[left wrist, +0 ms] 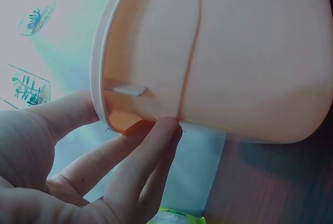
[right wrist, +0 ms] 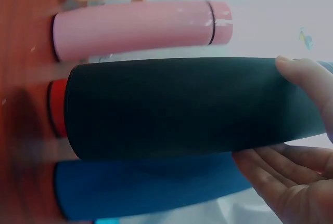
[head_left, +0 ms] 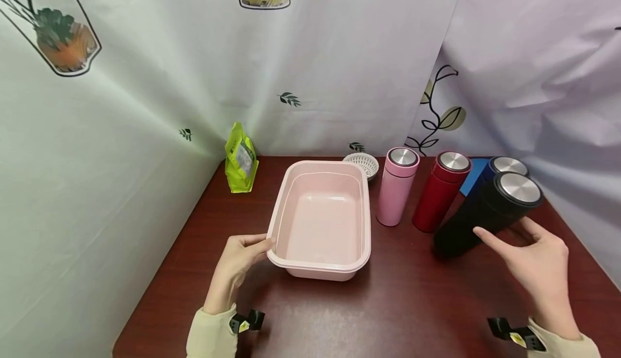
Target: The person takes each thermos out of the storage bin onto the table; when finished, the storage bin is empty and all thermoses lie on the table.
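Note:
In the head view, my left hand (head_left: 237,263) pinches the near left corner of a pale pink plastic basin (head_left: 322,226), thumb on the rim. The left wrist view shows the fingers under that rim, against the basin's outer wall (left wrist: 250,63). On the right, my right hand (head_left: 538,255) holds a black thermos bottle (head_left: 475,220) with a silver-topped lid, tilted to the right. The right wrist view has thumb and fingers on opposite sides of the black bottle (right wrist: 182,109). Beyond it stand a pink thermos (head_left: 396,193), a red thermos (head_left: 439,196) and a partly hidden blue thermos (right wrist: 145,187).
A bright green pouch (head_left: 241,158) stands at the back left of the dark red table (head_left: 339,320). Behind the basin's far right corner sits a small white woven basket (head_left: 364,164). A blue flat object (head_left: 473,173) shows behind the bottles. Patterned cloth hangs around the table.

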Motion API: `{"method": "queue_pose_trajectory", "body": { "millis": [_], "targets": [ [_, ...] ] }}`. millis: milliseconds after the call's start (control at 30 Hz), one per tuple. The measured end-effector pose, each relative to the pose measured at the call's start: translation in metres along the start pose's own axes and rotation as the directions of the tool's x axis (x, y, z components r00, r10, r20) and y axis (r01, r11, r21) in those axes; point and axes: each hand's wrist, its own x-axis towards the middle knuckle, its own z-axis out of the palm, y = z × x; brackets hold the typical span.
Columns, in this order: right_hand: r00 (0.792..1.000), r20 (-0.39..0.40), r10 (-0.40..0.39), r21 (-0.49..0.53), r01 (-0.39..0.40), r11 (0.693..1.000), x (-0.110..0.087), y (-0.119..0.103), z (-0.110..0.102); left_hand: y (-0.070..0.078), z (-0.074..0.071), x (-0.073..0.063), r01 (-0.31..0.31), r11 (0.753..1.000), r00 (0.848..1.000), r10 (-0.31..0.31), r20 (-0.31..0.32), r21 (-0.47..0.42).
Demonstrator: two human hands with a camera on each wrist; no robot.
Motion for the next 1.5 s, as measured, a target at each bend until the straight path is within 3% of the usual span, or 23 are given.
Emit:
{"method": "queue_pose_trajectory", "body": {
  "millis": [133,300,467,633,933,1300,1400,1500],
  "targets": [
    [0.999,-0.027,0.038,-0.065,-0.04,0.997,-0.001,0.012,-0.009,-0.001,0.001,0.0,0.002,1.0,1.0,-0.002,-0.002,0.008],
    [0.999,-0.043,0.021,-0.169,-0.028,0.985,0.003,0.025,-0.026,-0.002,0.0,0.0,0.016,1.0,1.0,-0.016,-0.005,0.01],
    [0.997,-0.079,0.018,-0.207,-0.034,0.978,0.012,0.032,-0.037,0.001,-0.004,-0.003,0.021,1.0,1.0,-0.021,-0.011,0.023],
    [0.989,-0.114,0.096,-0.172,-0.115,0.978,0.026,0.039,-0.041,0.003,-0.007,-0.005,0.026,0.999,1.0,-0.025,-0.011,0.043],
    [0.968,-0.127,0.218,-0.002,-0.221,0.975,0.049,0.056,-0.043,0.002,-0.009,-0.008,0.03,0.997,1.0,-0.029,-0.009,0.065],
    [0.937,-0.179,0.3,0.031,-0.3,0.953,0.068,0.068,-0.042,0.002,-0.009,-0.007,0.023,0.997,1.0,-0.024,0.016,0.068],
    [0.943,-0.178,0.281,0.055,-0.276,0.96,0.069,0.071,-0.043,0.002,-0.01,-0.007,0.026,0.996,0.999,-0.028,0.022,0.082],
    [0.956,-0.158,0.245,0.004,-0.248,0.969,0.071,0.071,-0.042,0.0,-0.013,-0.005,0.019,0.996,0.999,-0.021,0.027,0.092]
  ]
}}
